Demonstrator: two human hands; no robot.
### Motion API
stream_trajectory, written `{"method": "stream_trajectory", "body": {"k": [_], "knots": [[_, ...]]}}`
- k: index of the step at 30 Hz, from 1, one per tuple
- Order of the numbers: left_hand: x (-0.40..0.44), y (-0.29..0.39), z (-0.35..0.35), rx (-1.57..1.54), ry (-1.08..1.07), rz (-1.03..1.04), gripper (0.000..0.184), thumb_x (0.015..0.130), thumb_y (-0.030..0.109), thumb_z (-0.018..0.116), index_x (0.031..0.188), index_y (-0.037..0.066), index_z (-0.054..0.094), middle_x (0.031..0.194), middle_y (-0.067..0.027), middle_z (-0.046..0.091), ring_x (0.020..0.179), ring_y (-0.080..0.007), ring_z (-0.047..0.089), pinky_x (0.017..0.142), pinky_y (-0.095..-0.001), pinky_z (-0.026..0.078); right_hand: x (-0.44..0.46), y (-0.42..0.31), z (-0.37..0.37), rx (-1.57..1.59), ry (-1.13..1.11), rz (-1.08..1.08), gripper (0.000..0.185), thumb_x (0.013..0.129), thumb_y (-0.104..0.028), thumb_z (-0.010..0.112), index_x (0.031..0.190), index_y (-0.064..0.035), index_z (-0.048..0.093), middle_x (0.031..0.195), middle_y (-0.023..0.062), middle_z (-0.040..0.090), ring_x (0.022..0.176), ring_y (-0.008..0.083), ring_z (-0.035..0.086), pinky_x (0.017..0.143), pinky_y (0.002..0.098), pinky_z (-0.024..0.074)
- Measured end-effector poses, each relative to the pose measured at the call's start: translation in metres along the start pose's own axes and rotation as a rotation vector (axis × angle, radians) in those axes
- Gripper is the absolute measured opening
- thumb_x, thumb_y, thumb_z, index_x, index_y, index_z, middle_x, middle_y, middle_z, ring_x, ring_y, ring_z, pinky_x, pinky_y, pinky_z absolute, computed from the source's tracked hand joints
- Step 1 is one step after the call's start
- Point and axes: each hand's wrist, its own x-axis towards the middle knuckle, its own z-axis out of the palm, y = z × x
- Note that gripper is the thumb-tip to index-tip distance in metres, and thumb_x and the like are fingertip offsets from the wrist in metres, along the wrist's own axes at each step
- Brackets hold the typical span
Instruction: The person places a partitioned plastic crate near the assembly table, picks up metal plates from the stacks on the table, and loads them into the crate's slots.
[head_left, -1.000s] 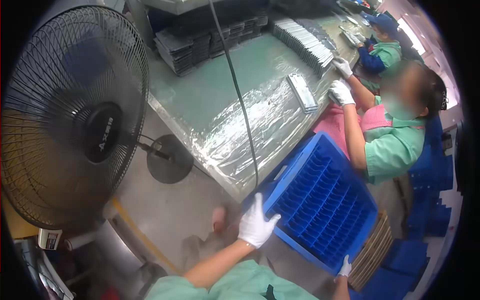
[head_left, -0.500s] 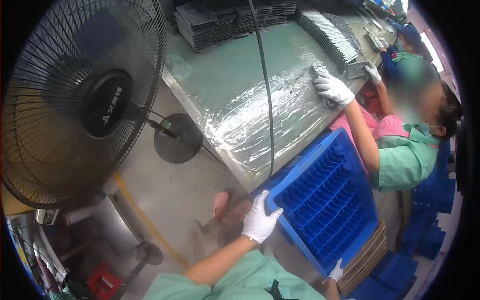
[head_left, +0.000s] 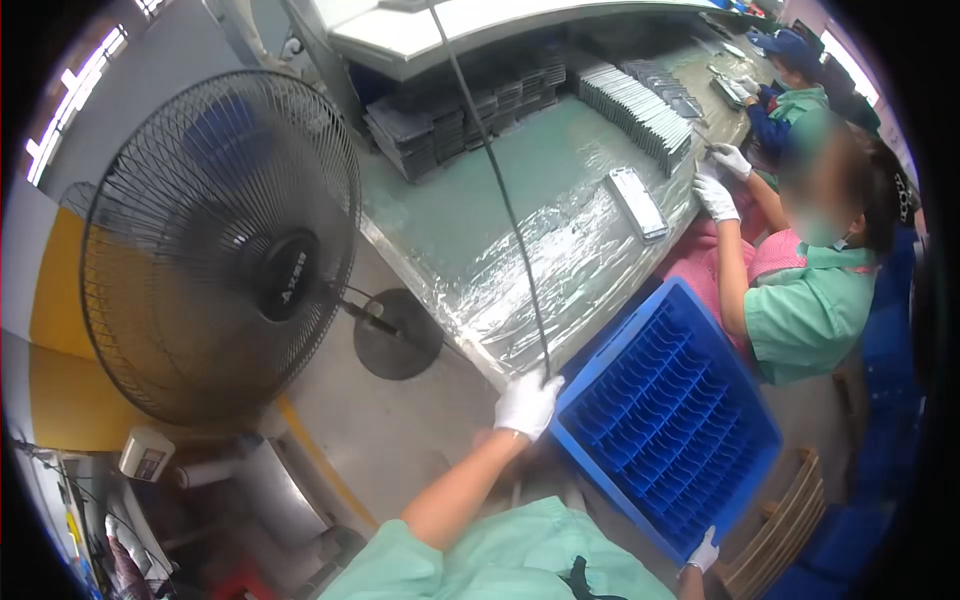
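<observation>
A blue plastic tray (head_left: 578, 428) with rows of curved dividers hangs tilted beside the table corner; no parts show in its slots. My left hand (head_left: 528, 403), in a white glove, grips its near left corner, close to the table's corner and a hanging black cable (head_left: 497, 175). At the tray's lower edge, my right hand (head_left: 703, 553), also gloved, holds the rim; some of its fingers are hidden by the tray.
A large fan (head_left: 285, 275) stands left of the table (head_left: 440, 235). Grey flat parts (head_left: 415, 140) are stacked at the back, with a row of plates (head_left: 632, 112) nearby. One metal part (head_left: 637, 203) lies near a co-worker's gloved hand (head_left: 716, 197). Brown slatted stack (head_left: 780, 525) sits below the tray.
The view has tilted up and shifted left. My hands still hold the tray, which now appears slightly lower and turned. The co-worker has let go of the metal part and moved that hand toward the plates.
</observation>
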Motion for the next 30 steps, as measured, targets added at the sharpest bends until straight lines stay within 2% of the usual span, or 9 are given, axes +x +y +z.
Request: {"method": "stream_trajectory", "body": {"k": [5, 7, 9, 14, 18, 20, 24, 28, 30], "knots": [[-0.04, -0.082, -0.037, 0.348, 0.288, 0.388, 0.029, 0.09, 0.03, 0.047, 0.097, 0.008, 0.064, 0.093, -0.0194, 0.063, 0.083, -0.0359, 0.061, 0.073, -0.0457, 0.049, -0.005, -0.007, -0.005, 0.136, -0.039, -0.025, 0.054, 0.085, -0.04, 0.061, 0.11, 0.0076, 0.058, 0.101, 0.0129, 0.065, 0.085, 0.0208, 0.061, 0.078, 0.0322, 0.049], [-0.049, -0.113, -0.079, 0.53, 0.412, 0.15, 0.026, 0.09, 0.025, 0.047, 0.092, 0.005, 0.065, 0.087, -0.019, 0.063, 0.079, -0.0351, 0.062, 0.071, -0.0454, 0.049, 0.003, 0.005, 0.001, 0.175, -0.037, -0.043, 0.051, 0.086, -0.038, 0.061, 0.11, 0.0072, 0.058, 0.101, 0.0115, 0.064, 0.085, 0.0199, 0.061, 0.079, 0.0321, 0.0489], [-0.045, -0.129, -0.106, -0.038, 0.572, -0.315, 0.033, 0.085, 0.03, 0.058, 0.091, -0.001, 0.065, 0.087, -0.023, 0.064, 0.085, -0.0373, 0.062, 0.074, -0.0448, 0.047, 0.0, -0.001, 0.001, 0.174, -0.002, -0.064, 0.051, 0.086, -0.038, 0.061, 0.11, 0.0071, 0.058, 0.1, 0.0108, 0.064, 0.085, 0.0196, 0.061, 0.079, 0.0321, 0.0485], [0.079, -0.238, -0.123, -0.484, 0.699, -0.143, 0.036, 0.09, 0.017, 0.054, 0.117, -0.006, 0.049, 0.082, -0.0207, 0.063, 0.059, -0.03, 0.065, 0.046, -0.0356, 0.052, -0.002, -0.005, -0.001, 0.18, -0.014, -0.075, 0.047, 0.088, -0.035, 0.06, 0.11, 0.0067, 0.058, 0.099, 0.0105, 0.064, 0.084, 0.0182, 0.06, 0.078, 0.0321, 0.0478], [0.182, -0.299, -0.131, -0.562, 0.806, -0.534, 0.05, 0.082, 0.018, 0.065, 0.118, -0.008, 0.041, 0.099, -0.0249, 0.06, 0.069, -0.0373, 0.064, 0.052, -0.044, 0.053, 0.009, 0.008, -0.002, 0.152, -0.087, -0.13, 0.052, 0.087, -0.037, 0.06, 0.113, 0.0082, 0.055, 0.108, 0.0137, 0.061, 0.096, 0.0222, 0.057, 0.089, 0.0333, 0.0425], [0.143, -0.217, -0.119, -0.47, 0.836, -0.628, 0.081, 0.07, 0.026, 0.075, 0.129, -0.009, 0.032, 0.126, -0.0291, 0.046, 0.114, -0.0357, 0.051, 0.096, -0.0407, 0.041, 0.032, 0.04, -0.005, 0.011, -0.008, -0.139, 0.053, 0.086, -0.033, 0.062, 0.118, 0.0077, 0.051, 0.11, 0.0148, 0.06, 0.101, 0.0236, 0.056, 0.092, 0.0335, 0.0418], [0.046, -0.073, -0.069, -0.19, 0.788, 0.058, 0.034, 0.079, 0.023, 0.067, 0.1, 0.002, 0.051, 0.094, -0.0176, 0.058, 0.088, -0.0313, 0.057, 0.081, -0.041, 0.044, -0.03, -0.041, -0.04, -0.191, 0.646, -0.398, 0.077, 0.06, -0.044, 0.084, 0.114, 0.0028, 0.055, 0.105, 0.0217, 0.061, 0.097, 0.0341, 0.059, 0.086, 0.0406, 0.0484], [0.088, 0.028, -0.054, -0.051, 0.412, 0.556, 0.028, 0.083, 0.021, 0.063, 0.105, 0.004, 0.06, 0.099, -0.0137, 0.064, 0.094, -0.026, 0.061, 0.084, -0.0331, 0.047, 0.012, -0.075, -0.007, 0.291, 0.391, -0.338, 0.049, 0.087, -0.02, 0.061, 0.126, 0.0032, 0.045, 0.122, 0.0161, 0.054, 0.109, 0.0248, 0.054, 0.097, 0.0336, 0.0406], [0.141, 0.044, -0.067, -0.078, 0.531, 0.371, 0.03, 0.083, 0.018, 0.061, 0.109, 0.003, 0.059, 0.107, -0.0145, 0.061, 0.1, -0.0258, 0.059, 0.088, -0.0337, 0.045, -0.012, -0.158, 0.033, 0.382, 0.236, -0.437, 0.041, 0.088, -0.012, 0.058, 0.125, 0.0024, 0.047, 0.123, 0.0159, 0.054, 0.109, 0.0256, 0.054, 0.096, 0.0345, 0.042]]}}
